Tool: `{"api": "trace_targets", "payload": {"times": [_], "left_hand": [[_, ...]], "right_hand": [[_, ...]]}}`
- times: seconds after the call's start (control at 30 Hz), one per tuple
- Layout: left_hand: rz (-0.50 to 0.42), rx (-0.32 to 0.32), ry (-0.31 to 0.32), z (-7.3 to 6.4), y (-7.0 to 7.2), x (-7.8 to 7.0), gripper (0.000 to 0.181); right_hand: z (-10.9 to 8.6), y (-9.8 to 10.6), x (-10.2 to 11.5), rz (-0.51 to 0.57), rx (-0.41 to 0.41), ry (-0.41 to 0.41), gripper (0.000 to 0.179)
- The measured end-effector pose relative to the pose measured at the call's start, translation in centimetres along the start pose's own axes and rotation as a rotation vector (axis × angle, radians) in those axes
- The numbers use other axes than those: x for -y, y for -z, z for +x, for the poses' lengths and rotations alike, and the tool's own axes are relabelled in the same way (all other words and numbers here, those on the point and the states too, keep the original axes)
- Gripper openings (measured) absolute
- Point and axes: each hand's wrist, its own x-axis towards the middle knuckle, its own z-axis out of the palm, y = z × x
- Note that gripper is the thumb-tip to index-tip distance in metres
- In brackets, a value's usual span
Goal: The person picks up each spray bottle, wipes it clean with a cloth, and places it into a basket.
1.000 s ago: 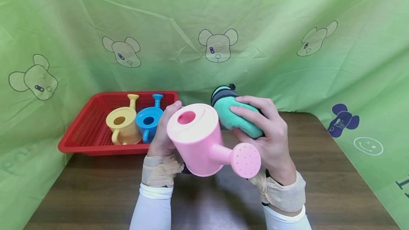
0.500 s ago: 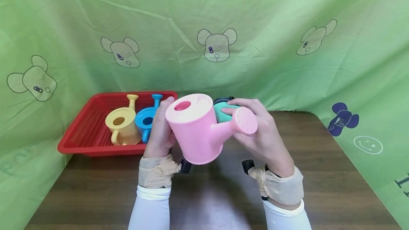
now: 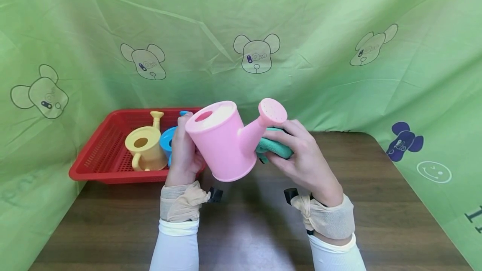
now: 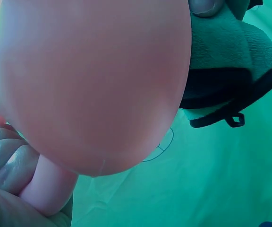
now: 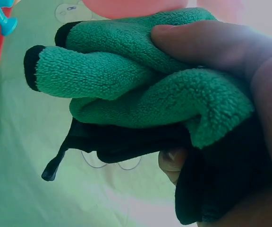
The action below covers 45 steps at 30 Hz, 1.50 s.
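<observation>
A pink toy watering can (image 3: 224,145) is held up above the table, tilted, its rose pointing up and to the right. My left hand (image 3: 183,154) grips it by the handle (image 4: 51,184), with the fingers curled round it in the left wrist view. My right hand (image 3: 301,158) holds a bunched green towel (image 3: 276,143) with black edging and a small loop. The towel lies against or close behind the can's right side, under the spout; contact is hidden in the head view. In the right wrist view the thumb presses on the folded towel (image 5: 103,78).
A red plastic basket (image 3: 98,147) stands at the back left. It holds a yellow toy watering can (image 3: 148,149) and a blue one (image 3: 165,141), partly covered by my left hand. Below is a brown wooden table (image 3: 376,204); a green printed curtain (image 3: 211,16) hangs behind.
The pink watering can has risen and shifted left, its spout swinging upward. My right hand has moved left with the towel, which has gone from the can's upper right to beneath its spout.
</observation>
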Motion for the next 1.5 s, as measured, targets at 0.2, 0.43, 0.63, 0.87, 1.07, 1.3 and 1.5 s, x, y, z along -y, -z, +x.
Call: {"api": "trace_targets", "payload": {"times": [0.2,0.43,0.63,0.87,1.07,1.3,1.5], "left_hand": [[-0.010,-0.026,0.002,0.0,-0.1,0.0,0.040],[-0.036,-0.042,-0.038,-0.1,-0.3,0.0,0.044],[-0.071,-0.076,-0.126,-0.2,-0.1,-0.6,0.056],[-0.043,-0.173,-0.328,-0.7,0.3,-1.9,0.054],[0.001,-0.339,-0.501,-0.7,1.6,-3.1,0.058],[0.090,-0.473,-0.556,-0.9,4.3,-4.5,0.060],[0.156,-0.547,-0.534,-0.8,7.4,-7.2,0.058]], "right_hand": [[0.0,0.0,-0.2,-0.013,0.003,0.015,0.045],[0.1,-0.1,-0.6,-0.009,-0.026,-0.040,0.045],[0.1,-0.8,-1.5,-0.007,-0.010,-0.143,0.046],[0.1,-1.9,-2.7,-0.011,0.088,-0.240,0.044],[0.0,-2.2,-3.2,-0.006,0.118,-0.272,0.043],[-0.2,-3.1,-3.7,0.004,0.182,-0.306,0.043],[-0.7,-4.1,-4.2,-0.035,0.265,-0.354,0.042]]}}
